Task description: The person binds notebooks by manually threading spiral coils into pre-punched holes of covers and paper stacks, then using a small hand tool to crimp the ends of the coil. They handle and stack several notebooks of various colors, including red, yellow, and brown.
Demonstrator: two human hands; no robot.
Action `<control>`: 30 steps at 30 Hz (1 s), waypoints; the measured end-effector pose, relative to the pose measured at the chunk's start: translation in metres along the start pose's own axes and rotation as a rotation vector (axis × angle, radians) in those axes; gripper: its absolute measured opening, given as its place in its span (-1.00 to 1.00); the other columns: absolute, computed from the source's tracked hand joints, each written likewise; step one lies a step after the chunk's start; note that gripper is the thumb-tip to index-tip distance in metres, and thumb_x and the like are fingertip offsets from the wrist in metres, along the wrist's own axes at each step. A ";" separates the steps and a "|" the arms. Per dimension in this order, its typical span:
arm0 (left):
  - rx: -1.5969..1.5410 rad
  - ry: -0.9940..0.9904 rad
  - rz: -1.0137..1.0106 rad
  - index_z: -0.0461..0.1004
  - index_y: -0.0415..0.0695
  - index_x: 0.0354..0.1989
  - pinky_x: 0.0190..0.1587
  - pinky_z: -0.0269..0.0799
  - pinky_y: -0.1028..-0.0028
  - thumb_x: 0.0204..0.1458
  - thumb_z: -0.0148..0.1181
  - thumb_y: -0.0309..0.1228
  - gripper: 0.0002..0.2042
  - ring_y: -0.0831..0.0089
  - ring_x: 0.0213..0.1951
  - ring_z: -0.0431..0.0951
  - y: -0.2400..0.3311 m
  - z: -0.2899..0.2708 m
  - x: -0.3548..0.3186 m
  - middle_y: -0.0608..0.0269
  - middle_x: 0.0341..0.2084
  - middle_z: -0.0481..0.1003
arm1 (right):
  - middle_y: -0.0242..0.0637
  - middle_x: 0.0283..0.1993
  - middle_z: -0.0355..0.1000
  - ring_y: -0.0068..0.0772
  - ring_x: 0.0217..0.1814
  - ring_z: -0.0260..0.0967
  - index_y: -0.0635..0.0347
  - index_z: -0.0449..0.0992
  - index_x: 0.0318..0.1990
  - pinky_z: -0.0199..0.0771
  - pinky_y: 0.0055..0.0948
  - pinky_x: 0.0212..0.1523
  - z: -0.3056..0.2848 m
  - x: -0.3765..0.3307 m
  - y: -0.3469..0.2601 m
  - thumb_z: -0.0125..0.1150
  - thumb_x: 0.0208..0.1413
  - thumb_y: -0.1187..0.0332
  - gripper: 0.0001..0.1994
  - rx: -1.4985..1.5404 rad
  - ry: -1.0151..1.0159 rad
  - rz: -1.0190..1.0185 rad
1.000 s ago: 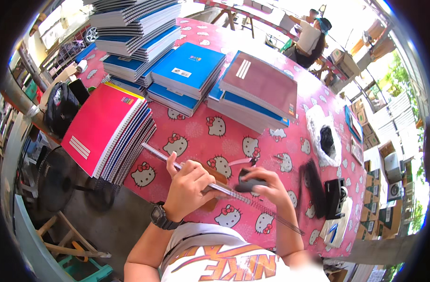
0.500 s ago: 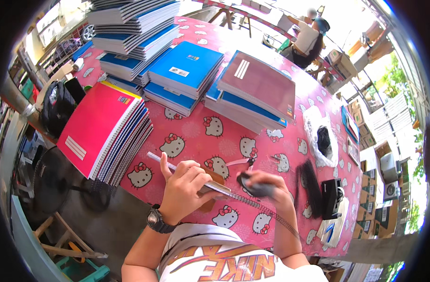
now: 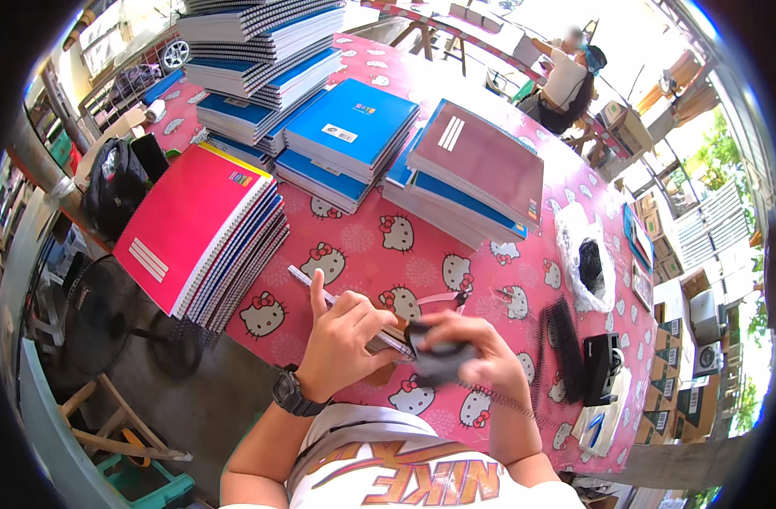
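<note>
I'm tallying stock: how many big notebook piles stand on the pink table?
4: a tall pile at back left, a blue-topped pile beside it, a maroon-topped pile right of that, a red-topped pile at front left. More may hide behind the tall one.

Passage at upper left is blocked by stacked notebooks (image 3: pixel 347 127), at right by a plastic bag (image 3: pixel 577 233) and black coils (image 3: pixel 564 352); mid-frame, bare pink desk (image 3: pixel 358 227) is left open above the hands (image 3: pixel 346 343).
</note>
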State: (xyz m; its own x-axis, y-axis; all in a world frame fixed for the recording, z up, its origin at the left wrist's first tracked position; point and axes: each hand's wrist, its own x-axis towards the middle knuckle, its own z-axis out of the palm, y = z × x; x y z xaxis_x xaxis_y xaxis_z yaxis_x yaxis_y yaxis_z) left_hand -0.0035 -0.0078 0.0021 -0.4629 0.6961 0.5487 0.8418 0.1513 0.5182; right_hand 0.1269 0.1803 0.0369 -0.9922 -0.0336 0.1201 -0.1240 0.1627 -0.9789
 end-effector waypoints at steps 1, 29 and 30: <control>-0.018 0.009 -0.017 0.50 0.06 -0.36 0.31 -0.43 -0.10 -0.46 0.46 -0.12 -0.58 0.51 -0.29 0.44 0.001 0.000 0.001 0.51 -0.57 0.41 | 0.02 -0.03 0.41 -0.17 0.05 0.33 0.17 0.57 -0.19 0.25 -0.28 0.07 -0.007 0.002 0.022 0.29 -0.27 -0.16 -0.40 -0.218 0.060 0.146; -0.928 0.289 -0.400 0.14 -0.22 0.19 0.14 0.20 0.38 -0.30 0.43 -0.53 -0.21 0.37 0.07 0.32 -0.059 -0.013 -0.013 0.12 -0.01 0.34 | -0.05 -0.01 0.40 -0.24 0.04 0.33 0.26 0.54 -0.19 0.25 -0.31 0.07 0.007 0.030 0.017 0.27 -0.14 0.01 -0.52 0.099 0.045 -0.101; -1.016 0.264 -0.436 0.26 -0.19 0.08 0.06 0.25 0.44 -0.27 0.40 -0.57 -0.35 0.47 -0.03 0.35 -0.065 -0.008 -0.020 0.24 -0.14 0.37 | -0.04 0.00 0.40 -0.21 0.08 0.31 0.28 0.54 -0.19 0.23 -0.30 0.09 0.005 0.032 0.024 0.26 -0.15 -0.02 -0.48 -0.132 0.111 0.041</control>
State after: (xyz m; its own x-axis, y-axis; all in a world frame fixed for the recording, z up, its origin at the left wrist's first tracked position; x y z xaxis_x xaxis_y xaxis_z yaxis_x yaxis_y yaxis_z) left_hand -0.0513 -0.0365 -0.0374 -0.8068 0.5354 0.2499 0.0355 -0.3782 0.9250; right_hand 0.0924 0.1779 0.0167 -0.9909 0.0841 0.1050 -0.0764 0.2904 -0.9539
